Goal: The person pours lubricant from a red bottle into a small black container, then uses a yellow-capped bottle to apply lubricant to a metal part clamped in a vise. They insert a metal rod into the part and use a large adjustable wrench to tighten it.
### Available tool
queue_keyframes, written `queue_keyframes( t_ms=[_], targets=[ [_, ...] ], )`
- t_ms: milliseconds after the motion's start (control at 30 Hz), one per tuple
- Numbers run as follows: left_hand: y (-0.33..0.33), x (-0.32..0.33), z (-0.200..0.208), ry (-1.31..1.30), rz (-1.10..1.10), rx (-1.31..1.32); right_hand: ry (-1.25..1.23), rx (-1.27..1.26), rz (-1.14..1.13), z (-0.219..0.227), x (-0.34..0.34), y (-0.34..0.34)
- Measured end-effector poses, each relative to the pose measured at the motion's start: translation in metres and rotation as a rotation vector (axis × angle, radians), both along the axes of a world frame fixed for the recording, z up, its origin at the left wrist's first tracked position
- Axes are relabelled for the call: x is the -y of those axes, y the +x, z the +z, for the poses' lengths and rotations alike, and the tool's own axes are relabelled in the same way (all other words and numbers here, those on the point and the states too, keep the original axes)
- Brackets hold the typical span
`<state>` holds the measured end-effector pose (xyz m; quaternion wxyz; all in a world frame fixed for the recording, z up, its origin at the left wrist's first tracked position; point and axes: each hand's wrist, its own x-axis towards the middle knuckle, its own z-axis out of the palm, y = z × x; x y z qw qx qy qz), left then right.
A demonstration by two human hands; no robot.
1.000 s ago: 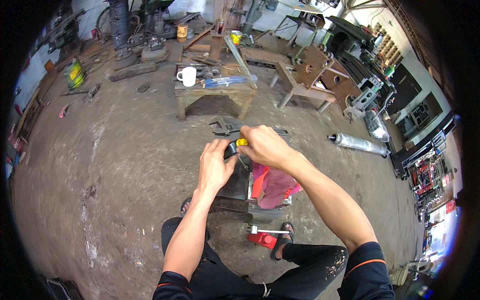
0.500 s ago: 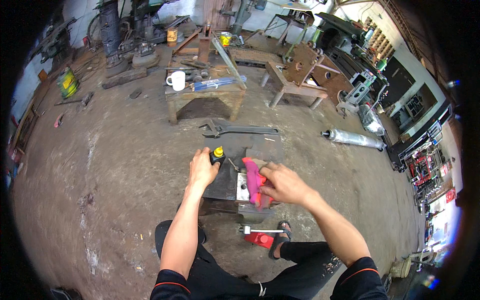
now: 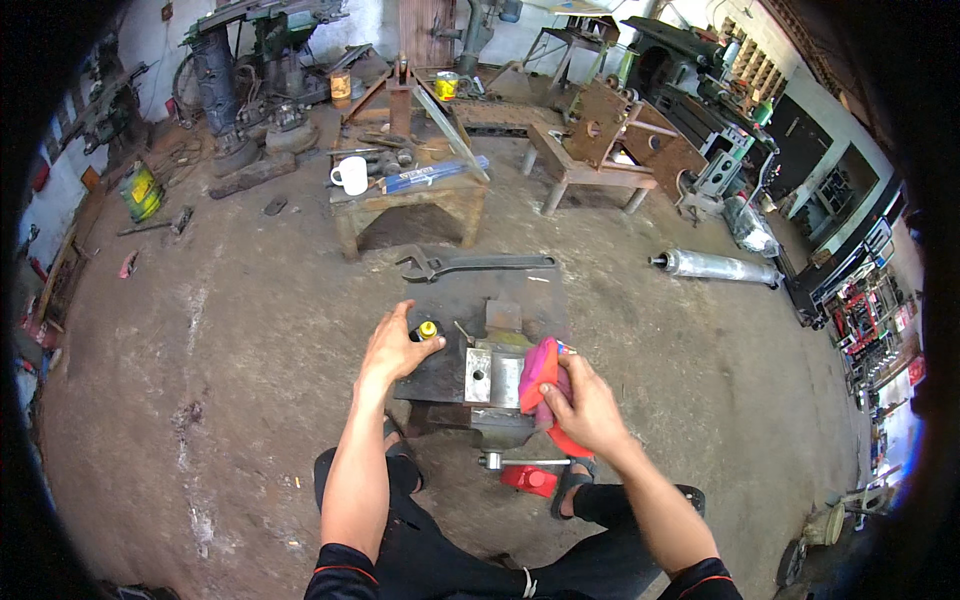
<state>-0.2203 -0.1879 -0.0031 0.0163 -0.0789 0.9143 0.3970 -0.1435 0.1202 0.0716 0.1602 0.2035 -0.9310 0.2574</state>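
My left hand (image 3: 392, 345) is open, thumb and fingers spread beside a small dark bottle with a yellow cap (image 3: 427, 331). The bottle stands on the dark metal bench top (image 3: 430, 376). In my right hand (image 3: 590, 405) is a bunched pink and orange cloth (image 3: 540, 375), held at the right side of a bench vise (image 3: 505, 428). A flat metal block with a round hole (image 3: 479, 376) sits at the vise, its bare top showing left of the cloth. A thin metal piece (image 3: 463, 330) lies between bottle and block.
A big adjustable wrench (image 3: 480, 263) lies along the bench's far edge. Below the vise are its handle (image 3: 530, 462) and a red object (image 3: 530, 481) by my foot. Ahead stands a low table (image 3: 400, 215) with a white mug (image 3: 350, 176). A metal cylinder (image 3: 715, 267) lies on the floor at right.
My left hand has let go of the bottle, which now stands on the bench top. My right hand has moved the cloth rightward off the block, uncovering more of the metal.
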Motion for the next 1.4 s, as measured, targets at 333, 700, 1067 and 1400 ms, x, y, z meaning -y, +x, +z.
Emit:
queue_keyframes(
  t_ms=[333, 700, 1067, 1400],
  targets=[
    [0.004, 0.03, 0.017, 0.211, 0.138, -0.081, 0.065, -0.037, -0.002, 0.035, 0.023, -0.038],
    [0.004, 0.041, 0.02, 0.231, 0.198, -0.163, 0.611, 0.102, 0.123, 0.069, 0.037, -0.03],
    [0.005, 0.027, 0.035, 0.277, 0.197, -0.362, 0.313, 0.145, 0.041, 0.057, 0.005, -0.052],
    [-0.002, 0.018, 0.037, 0.276, 0.203, -0.488, -0.089, 0.276, -0.397, -0.009, -0.106, 0.001]
  ],
)
